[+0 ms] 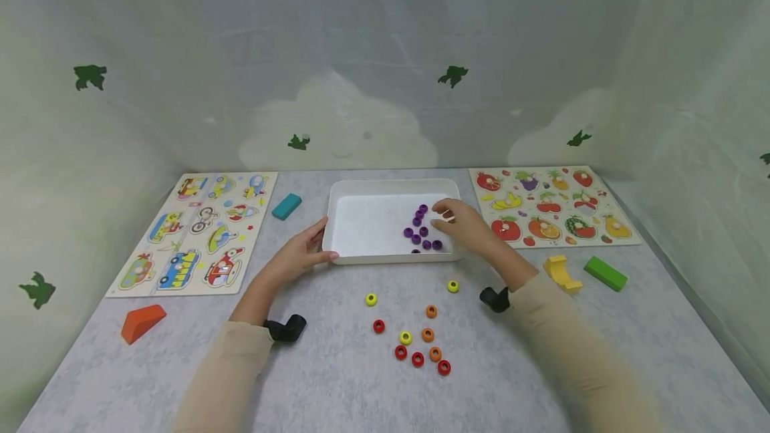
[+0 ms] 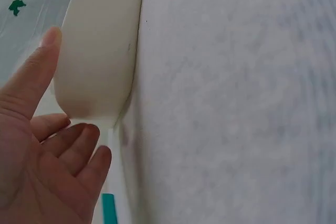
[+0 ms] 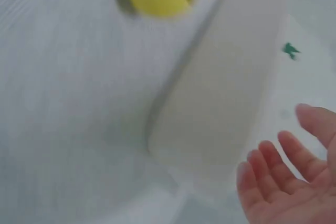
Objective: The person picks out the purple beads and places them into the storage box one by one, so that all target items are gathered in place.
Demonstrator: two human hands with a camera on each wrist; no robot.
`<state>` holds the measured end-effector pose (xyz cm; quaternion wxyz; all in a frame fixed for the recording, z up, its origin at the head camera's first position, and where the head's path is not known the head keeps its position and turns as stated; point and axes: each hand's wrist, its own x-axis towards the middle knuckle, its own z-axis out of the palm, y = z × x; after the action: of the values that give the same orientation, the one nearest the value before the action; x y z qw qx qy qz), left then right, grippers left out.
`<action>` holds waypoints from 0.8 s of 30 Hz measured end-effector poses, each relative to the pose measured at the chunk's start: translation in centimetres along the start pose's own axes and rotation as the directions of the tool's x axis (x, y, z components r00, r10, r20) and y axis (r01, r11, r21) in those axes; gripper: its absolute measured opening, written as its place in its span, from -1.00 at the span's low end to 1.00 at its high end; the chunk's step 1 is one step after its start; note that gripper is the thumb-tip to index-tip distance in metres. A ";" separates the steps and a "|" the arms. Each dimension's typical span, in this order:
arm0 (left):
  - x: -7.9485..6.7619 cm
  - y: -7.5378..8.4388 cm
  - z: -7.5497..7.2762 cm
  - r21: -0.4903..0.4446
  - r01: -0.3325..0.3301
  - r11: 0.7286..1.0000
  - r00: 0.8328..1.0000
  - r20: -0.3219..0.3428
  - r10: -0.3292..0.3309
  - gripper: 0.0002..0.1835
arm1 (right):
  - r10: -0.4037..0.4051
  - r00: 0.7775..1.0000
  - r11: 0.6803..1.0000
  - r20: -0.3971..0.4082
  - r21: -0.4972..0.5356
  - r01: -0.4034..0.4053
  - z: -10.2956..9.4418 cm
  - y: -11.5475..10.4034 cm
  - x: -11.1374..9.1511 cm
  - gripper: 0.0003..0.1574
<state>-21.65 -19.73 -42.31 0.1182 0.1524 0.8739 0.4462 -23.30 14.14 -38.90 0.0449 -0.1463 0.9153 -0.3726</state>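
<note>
A shallow white tray [image 1: 367,226] stands in the middle of the table. Several purple beads [image 1: 416,239] lie in its right half. My left hand [image 1: 299,254] holds the tray's front left corner; in the left wrist view its thumb meets the tray wall [image 2: 100,51] and the fingers bend round the corner. Over the right rim hovers my right hand [image 1: 466,224], fingers loosely curved and apart from the thumb, with nothing seen between them. The right wrist view shows this hand [image 3: 294,177] beside the tray's outer wall [image 3: 215,93].
Loose yellow [image 1: 406,338], red [image 1: 418,359] and orange beads [image 1: 428,335] lie in front of the tray. A vehicle puzzle board [image 1: 192,239] is at left, a fruit one [image 1: 553,206] at right. Blocks lie around: teal [image 1: 287,206], orange-red [image 1: 142,323], yellow [image 1: 562,274], green [image 1: 605,274].
</note>
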 end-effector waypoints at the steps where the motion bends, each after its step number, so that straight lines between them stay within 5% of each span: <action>1: -0.1 0.2 -0.1 0.062 -0.004 0.998 1.000 -0.005 0.004 -0.07 | -0.021 1.000 0.999 -0.013 -0.025 0.021 -0.8 -0.2 -0.6 -0.50; 4: -0.6 0.9 -0.7 0.283 -0.016 0.959 0.999 -0.029 0.025 -0.06 | -0.075 0.995 0.989 -0.061 -0.130 0.066 -3.5 -0.5 -2.5 -0.37; 6: -1.2 1.5 -1.4 0.433 -0.045 0.900 0.996 -0.051 0.074 -0.06 | -0.125 0.988 0.966 -0.089 -0.237 0.101 -5.3 -0.4 -4.0 -0.31; 11: -3.5 3.2 -4.0 0.748 -0.077 0.659 0.970 -0.098 0.224 -0.11 | -0.222 0.966 0.836 -0.134 -0.535 0.118 -9.1 0.3 -7.7 -0.18; 13: -4.5 3.9 -5.1 0.827 -0.066 0.558 0.959 -0.102 0.264 -0.12 | -0.223 0.965 0.771 -0.139 -0.631 0.087 -10.1 0.6 -9.0 -0.12; 16: -6.0 4.9 -6.4 0.894 -0.049 0.446 0.950 -0.096 0.296 -0.11 | -0.212 0.968 0.687 -0.137 -0.725 0.048 -11.1 1.0 -10.5 -0.01; 20: -7.4 5.7 -7.1 0.932 -0.032 0.361 0.955 -0.078 0.285 -0.05 | -0.188 0.975 0.620 -0.122 -0.785 0.021 -11.4 1.6 -11.8 0.15; 24: -8.2 5.8 -6.9 0.939 -0.035 0.342 0.974 -0.045 0.224 0.03 | -0.130 0.987 0.626 -0.095 -0.779 0.008 -10.9 1.9 -12.5 0.25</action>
<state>-15.48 -24.69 -33.09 -0.0981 0.2239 0.9633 -0.1110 -13.90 26.45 -32.70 -0.1019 -0.1594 0.9808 0.0470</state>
